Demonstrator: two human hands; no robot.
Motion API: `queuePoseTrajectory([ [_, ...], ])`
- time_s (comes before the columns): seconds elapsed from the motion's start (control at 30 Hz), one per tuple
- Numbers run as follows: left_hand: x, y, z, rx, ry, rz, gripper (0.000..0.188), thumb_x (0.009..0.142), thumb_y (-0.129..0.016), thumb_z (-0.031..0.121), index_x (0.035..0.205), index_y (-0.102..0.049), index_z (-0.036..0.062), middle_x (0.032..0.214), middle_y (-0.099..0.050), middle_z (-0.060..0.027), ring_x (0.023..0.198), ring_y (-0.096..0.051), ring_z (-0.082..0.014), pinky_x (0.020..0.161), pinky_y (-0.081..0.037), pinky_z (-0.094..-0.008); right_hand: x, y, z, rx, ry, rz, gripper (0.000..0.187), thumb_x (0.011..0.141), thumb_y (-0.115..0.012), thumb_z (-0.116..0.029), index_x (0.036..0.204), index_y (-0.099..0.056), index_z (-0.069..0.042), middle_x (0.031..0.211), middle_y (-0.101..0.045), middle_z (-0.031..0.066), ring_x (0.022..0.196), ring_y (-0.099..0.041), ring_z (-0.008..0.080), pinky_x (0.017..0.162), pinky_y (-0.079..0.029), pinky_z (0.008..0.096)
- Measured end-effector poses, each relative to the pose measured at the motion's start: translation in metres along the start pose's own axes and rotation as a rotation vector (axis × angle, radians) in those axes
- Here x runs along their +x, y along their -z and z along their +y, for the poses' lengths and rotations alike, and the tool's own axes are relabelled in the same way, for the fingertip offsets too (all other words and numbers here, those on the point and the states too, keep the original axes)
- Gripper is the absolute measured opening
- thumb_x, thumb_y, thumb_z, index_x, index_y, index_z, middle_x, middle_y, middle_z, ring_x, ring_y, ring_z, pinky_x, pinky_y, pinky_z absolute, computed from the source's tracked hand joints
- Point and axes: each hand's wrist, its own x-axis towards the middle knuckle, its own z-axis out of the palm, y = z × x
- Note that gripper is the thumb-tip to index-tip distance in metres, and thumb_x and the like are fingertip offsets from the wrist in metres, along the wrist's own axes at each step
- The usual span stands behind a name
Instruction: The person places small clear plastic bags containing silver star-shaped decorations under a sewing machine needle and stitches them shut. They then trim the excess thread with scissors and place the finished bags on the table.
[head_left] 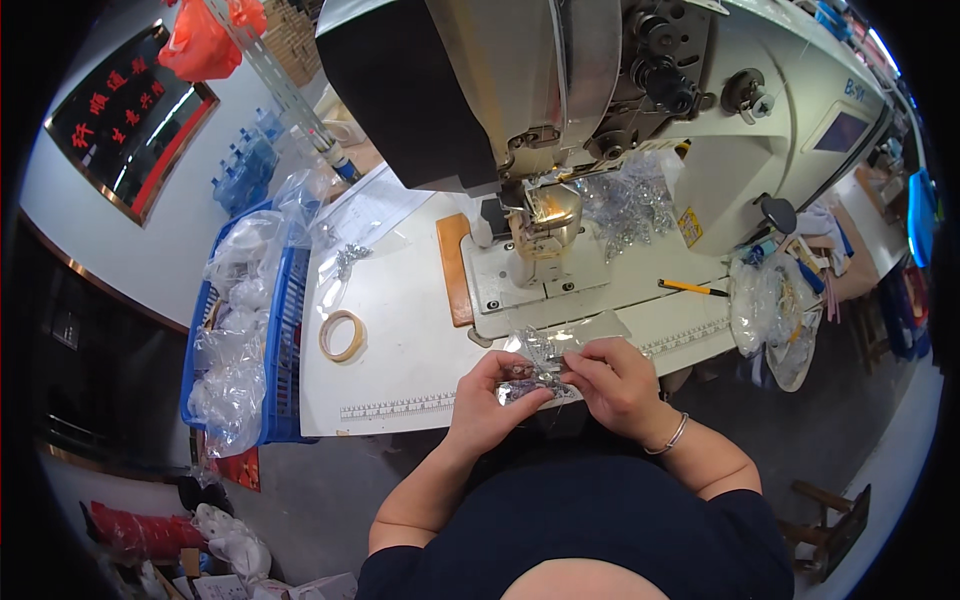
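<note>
At the front edge of the white table [400,350], my left hand [487,408] and my right hand [618,385] meet. Both are closed, fingertips pinching a small silvery, glittering piece [542,384] whose exact kind I cannot make out. Just beyond the fingers lies a clear plastic bag [600,327], with more silvery bits at its near end. Behind it stands a large sewing machine [545,215], its lit needle area over a metal plate. A heap of silvery pieces [632,208] rests to the right of the machine's head.
At the left stands a blue basket [288,340] filled with clear plastic bags. A tape roll [342,335], a wooden block [455,270] and a yellow pen [692,288] lie on the table. Plastic-wrapped items [765,300] sit at the right edge, near a wooden stool [830,525].
</note>
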Motion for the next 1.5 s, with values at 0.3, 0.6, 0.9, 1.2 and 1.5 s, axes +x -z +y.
queuePoseTrajectory([
  [0.3, -0.004, -0.003, 0.001, -0.073, 0.03, -0.023, 0.036, 0.07, -0.073, -0.003, 0.098, -0.051, 0.0018, 0.088, -0.059, -0.0043, 0.081, -0.056, -0.0086, 0.072, -0.046, -0.0226, 0.002, -0.002, -0.005, 0.097, -0.072, 0.005, 0.024, 0.066, -0.074, -0.011, 0.088, -0.064, -0.008, 0.078, -0.058, 0.0049, 0.064, -0.059, 0.0211, 0.053, -0.047, 0.0306],
  [0.6, -0.003, -0.003, -0.003, -0.037, -0.021, -0.046, 0.036, 0.071, -0.072, -0.003, 0.1, -0.051, 0.0015, 0.091, -0.059, -0.0054, 0.084, -0.056, -0.0092, 0.071, -0.047, -0.0219, 0.004, -0.002, 0.001, 0.091, -0.074, 0.001, 0.025, 0.066, -0.074, -0.011, 0.089, -0.063, -0.008, 0.079, -0.058, 0.0047, 0.063, -0.059, 0.0203, 0.053, -0.047, 0.0301],
  [0.9, -0.001, 0.0, 0.001, -0.243, 0.12, -0.104, 0.039, 0.076, -0.07, 0.003, 0.111, -0.052, 0.0005, 0.095, -0.061, -0.0064, 0.088, -0.057, -0.0107, 0.077, -0.047, -0.0241, 0.004, 0.006, 0.009, 0.157, -0.101, -0.061, 0.022, 0.067, -0.074, -0.012, 0.087, -0.065, -0.009, 0.08, -0.058, 0.0035, 0.063, -0.058, 0.0194, 0.052, -0.047, 0.029],
  [1.2, 0.001, 0.001, 0.003, -0.274, 0.18, -0.117, 0.039, 0.076, -0.07, 0.002, 0.11, -0.052, -0.0003, 0.099, -0.059, -0.0078, 0.091, -0.057, -0.0125, 0.08, -0.047, -0.0251, 0.005, 0.003, 0.014, 0.158, -0.063, -0.149, 0.019, 0.069, -0.074, -0.014, 0.084, -0.065, -0.009, 0.079, -0.057, 0.0031, 0.063, -0.059, 0.0195, 0.053, -0.047, 0.0295],
  [1.5, 0.025, 0.03, 0.01, -0.347, 0.375, -0.523, 0.041, 0.072, -0.073, 0.002, 0.108, -0.054, -0.001, 0.097, -0.061, -0.0064, 0.089, -0.058, -0.0108, 0.079, -0.048, -0.0239, 0.037, 0.022, 0.038, 0.37, 0.054, -0.486, 0.017, 0.074, -0.071, -0.021, 0.085, -0.065, -0.009, 0.085, -0.057, 0.0035, 0.067, -0.059, 0.0222, 0.057, -0.047, 0.0314],
])
